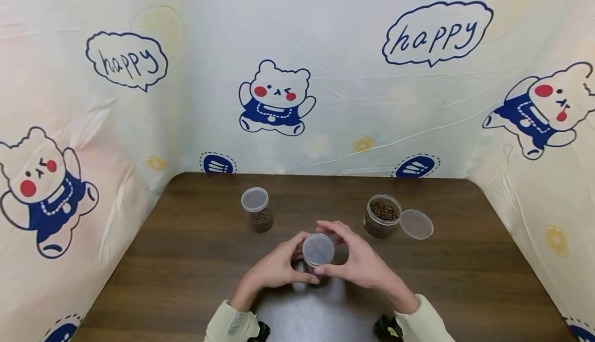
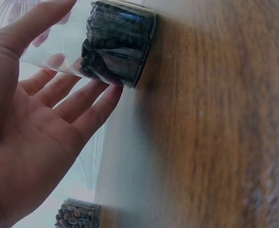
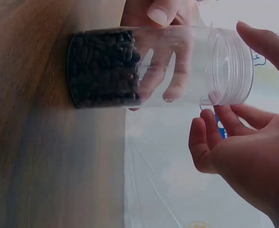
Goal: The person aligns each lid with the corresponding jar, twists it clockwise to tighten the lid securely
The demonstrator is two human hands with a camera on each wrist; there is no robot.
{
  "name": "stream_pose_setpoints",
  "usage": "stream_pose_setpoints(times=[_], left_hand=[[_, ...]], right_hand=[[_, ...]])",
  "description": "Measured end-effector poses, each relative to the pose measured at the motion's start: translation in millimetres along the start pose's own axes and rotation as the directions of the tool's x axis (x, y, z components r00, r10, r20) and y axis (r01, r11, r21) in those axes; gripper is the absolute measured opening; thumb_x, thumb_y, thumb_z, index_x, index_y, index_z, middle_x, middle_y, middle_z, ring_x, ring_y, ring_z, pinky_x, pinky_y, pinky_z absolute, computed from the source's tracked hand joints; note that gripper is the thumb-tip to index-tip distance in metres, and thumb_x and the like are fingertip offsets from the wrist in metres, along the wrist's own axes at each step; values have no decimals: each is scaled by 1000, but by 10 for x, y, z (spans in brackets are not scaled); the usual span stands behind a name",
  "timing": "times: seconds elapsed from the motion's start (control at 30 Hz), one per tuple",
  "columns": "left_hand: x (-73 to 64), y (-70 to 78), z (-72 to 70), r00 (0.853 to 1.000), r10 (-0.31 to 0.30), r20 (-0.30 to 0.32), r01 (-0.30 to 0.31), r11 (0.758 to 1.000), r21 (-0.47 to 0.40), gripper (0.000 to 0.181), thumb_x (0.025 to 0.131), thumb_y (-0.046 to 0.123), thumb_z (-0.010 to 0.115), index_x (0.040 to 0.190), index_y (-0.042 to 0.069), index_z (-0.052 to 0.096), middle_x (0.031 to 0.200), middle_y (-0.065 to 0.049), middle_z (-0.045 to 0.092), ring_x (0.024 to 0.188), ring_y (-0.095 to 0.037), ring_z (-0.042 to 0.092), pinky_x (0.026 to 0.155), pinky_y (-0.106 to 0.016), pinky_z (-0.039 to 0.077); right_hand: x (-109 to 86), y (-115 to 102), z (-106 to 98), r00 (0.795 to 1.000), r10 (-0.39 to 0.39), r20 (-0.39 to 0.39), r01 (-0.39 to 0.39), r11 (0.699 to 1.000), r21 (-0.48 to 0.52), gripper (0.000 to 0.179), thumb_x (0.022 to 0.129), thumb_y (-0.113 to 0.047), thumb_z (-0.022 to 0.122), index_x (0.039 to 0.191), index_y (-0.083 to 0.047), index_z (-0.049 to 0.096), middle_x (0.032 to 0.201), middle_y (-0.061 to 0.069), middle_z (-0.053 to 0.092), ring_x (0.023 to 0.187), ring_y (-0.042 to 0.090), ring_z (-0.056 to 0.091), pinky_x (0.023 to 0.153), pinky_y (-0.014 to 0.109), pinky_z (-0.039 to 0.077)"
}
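Note:
A clear screw-top jar [image 3: 168, 66], its lower half full of dark beans [image 3: 103, 69], stands upright on the wooden table at the front middle. My left hand [image 1: 279, 263] holds the jar's body, thumb on the near side and fingers behind. At the top, the thumb and fingers of my right hand [image 1: 360, 259] curl round the clear lid [image 1: 318, 249], which sits on the jar. Part of the left hand's fingers shows through the empty upper wall in the right wrist view.
Back left stands a lidded jar [image 1: 257, 210] partly filled with brown beans. At the back right, an uncovered jar [image 1: 382, 217] holds coffee beans, with a clear lid [image 1: 417, 224] lying flat beside it. A printed curtain [image 1: 344, 109] borders the table [image 1: 186, 259].

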State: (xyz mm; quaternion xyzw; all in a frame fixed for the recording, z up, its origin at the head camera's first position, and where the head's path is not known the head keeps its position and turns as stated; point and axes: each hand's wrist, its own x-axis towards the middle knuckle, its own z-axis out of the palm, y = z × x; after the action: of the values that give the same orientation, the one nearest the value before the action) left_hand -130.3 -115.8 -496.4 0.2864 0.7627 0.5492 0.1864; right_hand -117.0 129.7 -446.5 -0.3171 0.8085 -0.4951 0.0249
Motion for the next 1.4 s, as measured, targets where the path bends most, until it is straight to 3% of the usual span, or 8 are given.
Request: stream_pose_setpoints(times=[0.2,0.33,0.47,0.7,0.83,0.9,1.1,1.4], left_hand=[[-4,7,-1,1000,1,-11,0,998,68,73,83,31,91,144,33,51,132,10,71,123,-7,68,107,-24,52],[-2,18,-4,1000,0,-14,1,996,86,71,83,32,91,143,33,52,130,12,72,122,-7,68,106,-24,52],[-3,21,-9,1000,8,-12,-7,996,91,69,84,31,91,143,27,54,131,4,73,123,-14,70,106,-26,52],[-12,11,-7,1000,6,-22,-4,995,103,60,86,18,88,138,25,57,131,-1,70,126,-15,67,107,-26,53],[-15,4,-7,1000,-1,-24,3,994,106,60,86,18,88,137,26,57,130,2,69,123,-11,67,105,-24,53],[-19,-1,-9,1000,4,-25,-1,993,115,60,86,19,88,137,26,57,129,2,70,122,-10,67,105,-25,53],[-17,11,-14,1000,-5,-24,8,990,143,66,85,33,90,141,34,54,130,11,71,121,-6,67,107,-26,52],[-13,13,11,1000,0,-31,4,991,132,73,82,27,92,143,35,53,127,15,72,120,-6,68,107,-24,50]], right_hand=[[5,41,-1,998,-55,9,55,998,-27,76,83,-22,91,150,-19,56,140,1,63,114,10,57,96,35,54],[-10,17,59,996,-81,-46,76,993,-91,76,81,-21,92,148,-18,57,136,0,64,116,11,56,97,30,53],[-31,-42,159,990,-72,-122,47,979,-196,77,80,-29,93,148,-16,57,129,-1,63,115,12,55,94,30,54],[-31,-144,332,968,-34,-250,-69,918,-391,73,74,-41,96,132,-11,65,109,0,55,98,11,52,82,29,55],[-28,-165,353,965,-36,-259,-92,882,-462,72,72,-47,96,126,-10,64,106,0,55,93,13,51,82,30,51],[-32,-168,324,974,-24,-223,-82,887,-454,76,75,-49,94,131,-10,62,112,1,57,99,13,52,85,32,51],[-49,-127,133,998,8,-63,-26,958,-287,87,80,-37,93,152,-14,50,140,-1,58,127,15,51,102,40,53],[-22,-27,31,998,-65,-2,63,974,-218,75,82,-28,91,148,-18,57,137,-5,64,126,14,55,102,39,53]])
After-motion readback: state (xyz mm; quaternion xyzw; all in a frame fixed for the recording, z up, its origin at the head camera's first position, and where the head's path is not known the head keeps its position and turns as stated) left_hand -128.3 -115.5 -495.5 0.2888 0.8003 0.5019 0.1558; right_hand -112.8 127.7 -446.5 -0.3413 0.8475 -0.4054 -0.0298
